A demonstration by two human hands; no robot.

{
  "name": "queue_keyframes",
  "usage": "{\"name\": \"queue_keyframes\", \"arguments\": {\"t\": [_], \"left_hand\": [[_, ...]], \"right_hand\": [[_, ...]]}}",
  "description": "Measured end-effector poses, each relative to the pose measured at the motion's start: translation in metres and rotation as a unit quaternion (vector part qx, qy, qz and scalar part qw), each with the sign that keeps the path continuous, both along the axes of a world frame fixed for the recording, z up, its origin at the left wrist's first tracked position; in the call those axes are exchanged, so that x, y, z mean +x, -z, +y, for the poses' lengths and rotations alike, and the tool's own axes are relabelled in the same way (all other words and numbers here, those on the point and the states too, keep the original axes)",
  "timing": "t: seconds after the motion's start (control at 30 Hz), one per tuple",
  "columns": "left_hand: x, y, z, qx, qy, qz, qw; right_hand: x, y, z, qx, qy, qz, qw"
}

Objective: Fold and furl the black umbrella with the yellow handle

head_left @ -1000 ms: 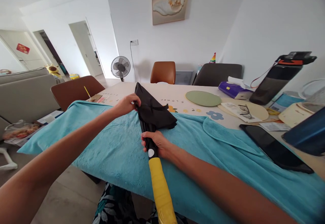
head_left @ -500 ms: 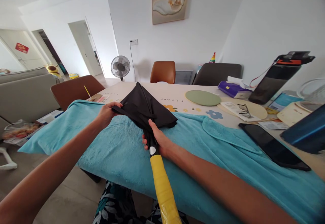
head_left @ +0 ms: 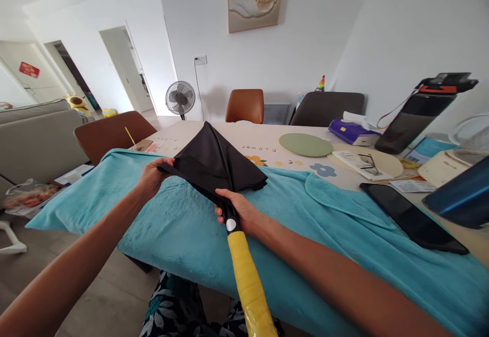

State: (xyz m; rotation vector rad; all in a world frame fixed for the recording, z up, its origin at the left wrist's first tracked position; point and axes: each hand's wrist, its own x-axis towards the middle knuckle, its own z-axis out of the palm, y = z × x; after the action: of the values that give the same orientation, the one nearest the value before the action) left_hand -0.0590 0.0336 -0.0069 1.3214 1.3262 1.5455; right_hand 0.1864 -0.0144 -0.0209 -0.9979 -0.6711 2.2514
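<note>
A black umbrella, partly folded, points away from me over the table, its canopy fanned out on both sides of the shaft. Yellow wrapping covers its handle, which runs toward my body and out of the bottom of the view. My left hand pinches the left edge of the canopy and holds it out sideways. Wrapped round the gathered cloth just above the white button is my right hand. Beneath the umbrella lies a turquoise blanket, spread along the near side of the table.
On the right are a black tablet, a blue bottle, a dark water bottle, glasses and a purple tissue box. A green oval mat lies farther back on the table. Chairs and a fan stand beyond.
My left hand has moved a little left, drawing the canopy edge outward so the cloth spreads wider and flatter. My right hand has slid slightly down toward the handle.
</note>
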Motion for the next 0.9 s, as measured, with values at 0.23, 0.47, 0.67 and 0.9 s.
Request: {"name": "queue_keyframes", "arguments": {"t": [0.23,0.47,0.67,0.9], "left_hand": [[-0.045,0.013,0.000,0.000,0.002,0.510,0.860],[0.012,0.000,-0.005,0.058,0.074,0.410,0.907],[0.045,0.015,-0.001,0.035,0.145,0.561,0.814],[0.008,-0.019,0.023,-0.146,0.111,0.672,0.718]], "right_hand": [[-0.002,-0.003,-0.001,-0.014,0.020,-0.058,0.998],[-0.004,-0.001,0.001,-0.010,0.024,-0.069,0.997],[-0.004,0.001,0.001,0.008,0.034,-0.048,0.998],[-0.003,0.003,0.001,0.000,0.025,-0.055,0.998]]}}
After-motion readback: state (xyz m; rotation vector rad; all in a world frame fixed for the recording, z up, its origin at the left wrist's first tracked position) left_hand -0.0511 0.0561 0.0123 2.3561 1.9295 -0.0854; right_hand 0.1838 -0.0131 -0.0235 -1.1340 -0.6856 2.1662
